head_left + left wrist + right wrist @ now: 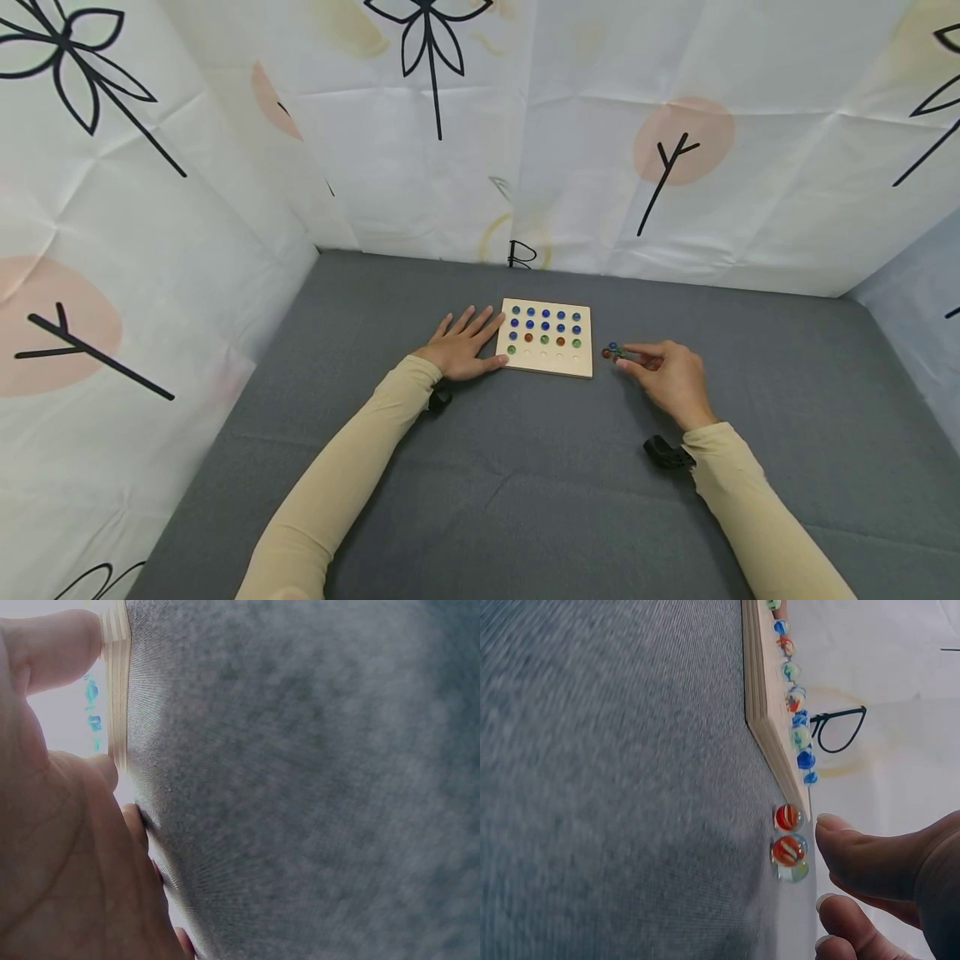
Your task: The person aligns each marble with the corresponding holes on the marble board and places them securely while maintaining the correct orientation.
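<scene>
— Nearest the camera, what do you see?

— Two beige sleeves (337, 483) reaching forward over a grey table (525, 500), a small black device at each wrist.

— And the right hand (670, 377)?

— It rests on the table to the right of the wooden board (546, 337), fingers loosely curled and pointing left at a little cluster of loose marbles (612, 352). From the head view the fingertips look to be at the cluster; from the right wrist view the thumb tip sits just beside two red-striped marbles and a clear one, with a thin gap. Whether it is pinching one, I cannot tell.

— Where do those marbles lie relative to the board?

— On the cloth, just off its right edge, between the board and the right hand.

— The left hand (463, 344)?

— Spread flat, palm down, against the board's left edge; fingers straight, the thumb touching the near left corner.

— What is on the board?

— Rows of marbles in its holes: blue ones in the far rows, then a row of green, red and brown. The nearest row of holes is bare.

— Beyond that?

— White backdrop sheets (525, 125) printed with black twigs and pink circles.
</scene>
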`<state>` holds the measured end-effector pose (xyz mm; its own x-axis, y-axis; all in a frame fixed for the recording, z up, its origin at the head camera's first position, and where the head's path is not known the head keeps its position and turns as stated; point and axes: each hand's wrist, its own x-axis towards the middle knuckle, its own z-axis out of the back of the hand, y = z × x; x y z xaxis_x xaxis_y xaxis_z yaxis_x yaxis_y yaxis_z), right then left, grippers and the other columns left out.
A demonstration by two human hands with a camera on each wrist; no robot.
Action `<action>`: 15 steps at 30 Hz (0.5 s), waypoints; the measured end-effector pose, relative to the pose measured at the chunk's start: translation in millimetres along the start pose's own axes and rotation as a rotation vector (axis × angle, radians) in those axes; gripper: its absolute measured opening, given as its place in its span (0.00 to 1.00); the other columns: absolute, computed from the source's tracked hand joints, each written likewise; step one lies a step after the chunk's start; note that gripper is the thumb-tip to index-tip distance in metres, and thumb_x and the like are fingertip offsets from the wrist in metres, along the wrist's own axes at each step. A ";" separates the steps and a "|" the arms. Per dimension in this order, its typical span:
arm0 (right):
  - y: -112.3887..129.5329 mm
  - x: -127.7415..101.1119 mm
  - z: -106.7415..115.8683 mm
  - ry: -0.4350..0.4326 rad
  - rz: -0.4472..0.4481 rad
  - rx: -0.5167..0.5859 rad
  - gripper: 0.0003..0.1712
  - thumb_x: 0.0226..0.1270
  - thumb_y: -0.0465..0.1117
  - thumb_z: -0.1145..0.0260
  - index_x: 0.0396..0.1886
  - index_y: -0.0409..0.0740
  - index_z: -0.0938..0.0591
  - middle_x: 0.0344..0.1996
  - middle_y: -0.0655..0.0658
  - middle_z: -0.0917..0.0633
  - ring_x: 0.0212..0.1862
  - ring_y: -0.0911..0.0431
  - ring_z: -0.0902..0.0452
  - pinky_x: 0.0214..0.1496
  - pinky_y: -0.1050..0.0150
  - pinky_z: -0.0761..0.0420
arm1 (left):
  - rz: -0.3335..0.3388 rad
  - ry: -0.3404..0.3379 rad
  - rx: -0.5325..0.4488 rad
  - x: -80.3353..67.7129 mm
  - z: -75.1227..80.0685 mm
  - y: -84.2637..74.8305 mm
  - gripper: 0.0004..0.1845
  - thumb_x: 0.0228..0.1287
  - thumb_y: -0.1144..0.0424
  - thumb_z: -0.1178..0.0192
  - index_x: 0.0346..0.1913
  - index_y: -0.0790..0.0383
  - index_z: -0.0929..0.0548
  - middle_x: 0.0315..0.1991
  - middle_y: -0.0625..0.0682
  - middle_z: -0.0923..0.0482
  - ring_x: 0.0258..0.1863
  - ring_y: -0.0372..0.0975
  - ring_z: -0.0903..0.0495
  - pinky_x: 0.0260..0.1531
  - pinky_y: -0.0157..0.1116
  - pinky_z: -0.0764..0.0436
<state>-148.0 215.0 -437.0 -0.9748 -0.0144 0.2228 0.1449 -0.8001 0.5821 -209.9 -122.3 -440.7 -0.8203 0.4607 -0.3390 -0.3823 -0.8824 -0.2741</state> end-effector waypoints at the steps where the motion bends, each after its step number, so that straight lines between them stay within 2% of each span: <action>1: -0.6 -0.1 0.5 0.000 -0.002 -0.004 0.17 0.62 0.41 0.22 0.47 0.37 0.10 0.29 0.41 0.17 0.29 0.50 0.24 0.28 0.60 0.31 | -0.001 -0.001 0.000 -0.1 -0.1 0.0 0.43 0.76 0.31 0.62 0.83 0.44 0.63 0.83 0.46 0.68 0.81 0.46 0.70 0.77 0.52 0.69; 6: -3.8 -1.1 1.8 0.008 -0.014 -0.014 0.18 0.62 0.41 0.22 0.48 0.35 0.10 0.28 0.41 0.16 0.29 0.50 0.23 0.29 0.59 0.31 | -0.003 0.001 -0.016 2.5 -3.3 2.5 0.44 0.76 0.31 0.61 0.83 0.44 0.63 0.83 0.47 0.69 0.81 0.46 0.71 0.76 0.52 0.71; 15: -8.8 -1.1 1.5 0.027 -0.026 -0.015 0.18 0.62 0.42 0.22 0.48 0.35 0.10 0.26 0.42 0.16 0.26 0.52 0.23 0.28 0.59 0.32 | 0.005 0.004 -0.039 14.4 -13.8 12.2 0.44 0.74 0.28 0.61 0.82 0.38 0.66 0.82 0.42 0.72 0.80 0.43 0.75 0.75 0.50 0.76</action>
<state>-147.9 223.0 -441.2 -0.9825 -0.0097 0.1861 0.1170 -0.8094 0.5754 -220.5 -125.2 -461.3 -0.8202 0.4570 -0.3442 -0.3613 -0.8802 -0.3078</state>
